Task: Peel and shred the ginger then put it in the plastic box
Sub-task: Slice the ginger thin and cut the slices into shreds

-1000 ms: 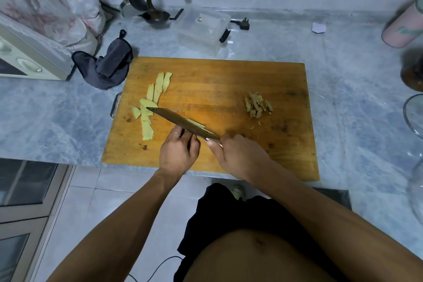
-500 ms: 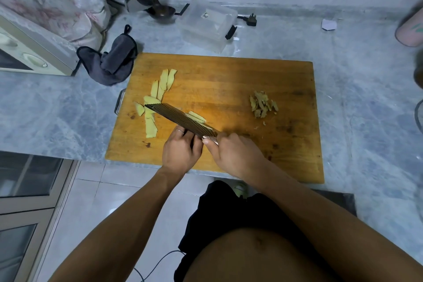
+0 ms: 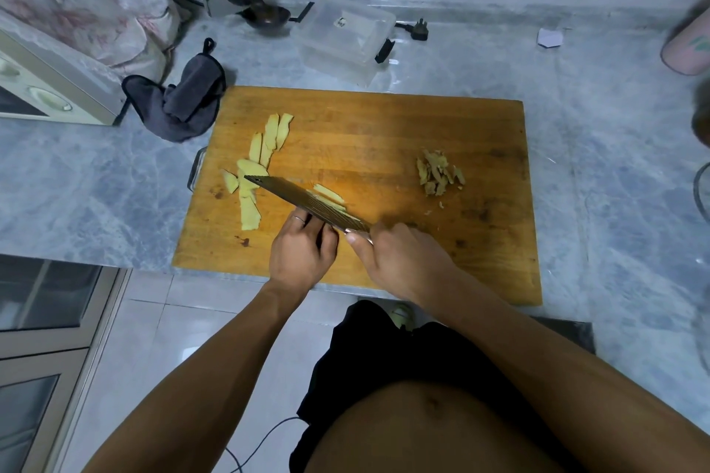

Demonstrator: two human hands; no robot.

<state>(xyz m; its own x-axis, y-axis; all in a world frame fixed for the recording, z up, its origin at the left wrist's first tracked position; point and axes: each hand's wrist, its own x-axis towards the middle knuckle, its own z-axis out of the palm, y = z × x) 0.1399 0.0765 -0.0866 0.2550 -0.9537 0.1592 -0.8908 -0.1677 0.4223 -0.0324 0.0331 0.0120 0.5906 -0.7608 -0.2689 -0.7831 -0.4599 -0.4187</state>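
Two bare forearms reach over the near edge of the wooden cutting board (image 3: 384, 134). On it, the right hand (image 3: 403, 261) wraps its fingers around the handle of a knife (image 3: 307, 202), blade angled toward the board's left. The left hand (image 3: 301, 250), fingers curled, pins ginger against the blade. Ginger slices (image 3: 255, 173) lie at the board's left, peel scraps (image 3: 438, 173) at its right. The plastic box (image 3: 345, 38) sits just beyond the board's far edge.

Kitchen counter clutter
A dark cloth (image 3: 184, 100) lies beside a cream appliance (image 3: 46, 88); a ladle (image 3: 265, 15) and plug (image 3: 417, 33) sit behind.
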